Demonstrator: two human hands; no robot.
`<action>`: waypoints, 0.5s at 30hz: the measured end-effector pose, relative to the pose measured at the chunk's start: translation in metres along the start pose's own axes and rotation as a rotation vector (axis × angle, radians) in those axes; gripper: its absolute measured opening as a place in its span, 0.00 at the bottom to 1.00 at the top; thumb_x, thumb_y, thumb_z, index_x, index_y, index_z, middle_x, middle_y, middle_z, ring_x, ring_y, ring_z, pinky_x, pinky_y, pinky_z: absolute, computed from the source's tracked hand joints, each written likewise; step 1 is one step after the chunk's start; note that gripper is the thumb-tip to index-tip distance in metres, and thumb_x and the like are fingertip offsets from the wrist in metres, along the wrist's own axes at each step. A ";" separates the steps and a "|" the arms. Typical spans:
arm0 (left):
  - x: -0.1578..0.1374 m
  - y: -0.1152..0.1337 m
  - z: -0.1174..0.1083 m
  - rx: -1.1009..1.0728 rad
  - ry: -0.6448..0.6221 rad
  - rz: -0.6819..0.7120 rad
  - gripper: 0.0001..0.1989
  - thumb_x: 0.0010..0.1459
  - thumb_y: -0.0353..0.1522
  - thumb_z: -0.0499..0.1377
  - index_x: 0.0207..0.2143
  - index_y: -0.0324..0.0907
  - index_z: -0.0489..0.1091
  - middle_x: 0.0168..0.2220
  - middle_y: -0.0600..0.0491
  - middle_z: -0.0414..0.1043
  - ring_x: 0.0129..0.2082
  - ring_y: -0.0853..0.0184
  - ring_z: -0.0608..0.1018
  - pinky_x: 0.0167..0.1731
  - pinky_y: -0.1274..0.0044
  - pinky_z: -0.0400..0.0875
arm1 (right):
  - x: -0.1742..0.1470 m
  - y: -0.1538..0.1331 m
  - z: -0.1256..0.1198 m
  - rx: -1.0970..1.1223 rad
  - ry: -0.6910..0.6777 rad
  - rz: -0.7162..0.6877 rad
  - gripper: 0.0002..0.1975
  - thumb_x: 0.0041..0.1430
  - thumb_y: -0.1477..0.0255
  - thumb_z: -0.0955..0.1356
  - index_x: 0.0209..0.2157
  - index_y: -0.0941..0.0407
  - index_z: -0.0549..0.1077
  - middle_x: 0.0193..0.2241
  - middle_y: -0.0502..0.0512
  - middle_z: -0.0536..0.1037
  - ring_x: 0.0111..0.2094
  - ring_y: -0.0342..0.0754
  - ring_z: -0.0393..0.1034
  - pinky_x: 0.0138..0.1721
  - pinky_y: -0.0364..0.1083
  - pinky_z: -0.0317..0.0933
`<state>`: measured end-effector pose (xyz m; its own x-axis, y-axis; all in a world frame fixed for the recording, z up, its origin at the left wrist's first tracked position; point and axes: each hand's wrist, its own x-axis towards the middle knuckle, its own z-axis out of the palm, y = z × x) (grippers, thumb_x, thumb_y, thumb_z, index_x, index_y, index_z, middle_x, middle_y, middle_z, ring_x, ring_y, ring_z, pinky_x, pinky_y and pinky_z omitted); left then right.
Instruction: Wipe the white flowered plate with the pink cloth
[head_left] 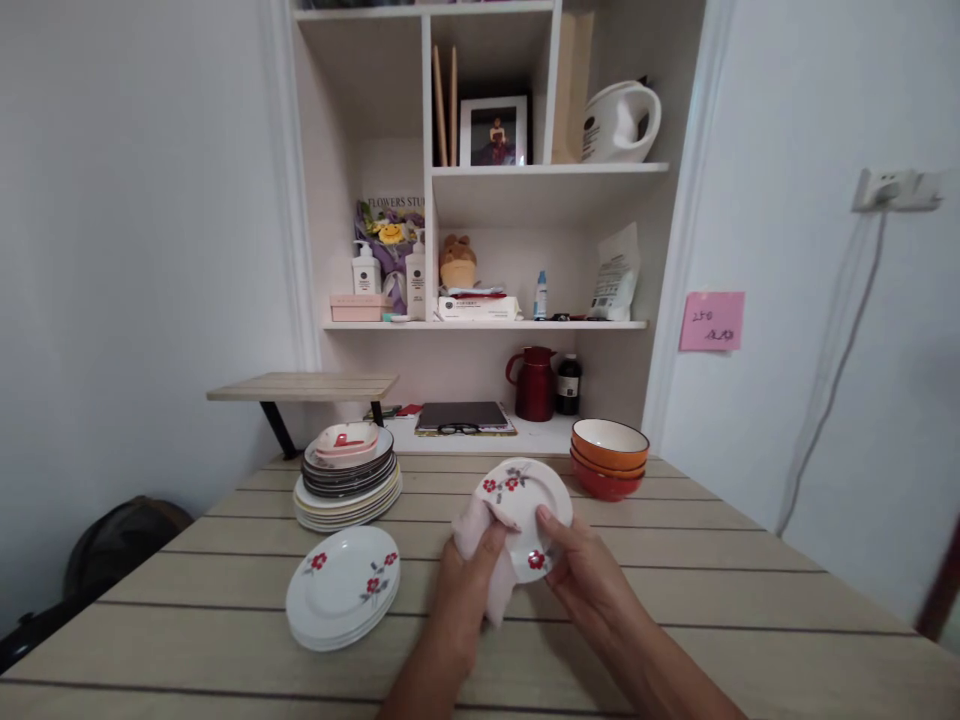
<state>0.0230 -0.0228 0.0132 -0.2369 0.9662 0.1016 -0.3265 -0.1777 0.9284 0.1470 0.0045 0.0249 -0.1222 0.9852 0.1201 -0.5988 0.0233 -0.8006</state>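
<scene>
Dim, cool, diffuse light | shelf unit [487, 170] recesses shaded | held plate [538, 496] evenly lit | soft shadow left of cord [872, 270] on wall [810, 110] | table [735, 600] stretched toward lower corners | small print on pump bottle [366, 274] blurred

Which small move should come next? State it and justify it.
Sliding the cloth rightward across the flowered plate seems best: the left hand holds it against only the plate's left side, most of the face is uncovered, and the right hand grips the lower right edge.
</scene>
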 end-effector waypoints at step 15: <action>0.017 -0.001 -0.023 0.787 -0.173 0.851 0.09 0.55 0.28 0.56 0.35 0.44 0.75 0.34 0.50 0.75 0.36 0.59 0.73 0.38 0.69 0.67 | -0.002 -0.029 -0.011 -1.327 -0.312 -0.744 0.16 0.51 0.84 0.64 0.33 0.51 0.77 0.33 0.54 0.79 0.37 0.51 0.70 0.39 0.47 0.60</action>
<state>-0.0019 -0.0108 0.0060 0.0418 0.6149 0.7875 0.5479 -0.6732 0.4965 0.1735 0.0040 0.0411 -0.3812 0.6143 0.6909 0.4882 0.7684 -0.4139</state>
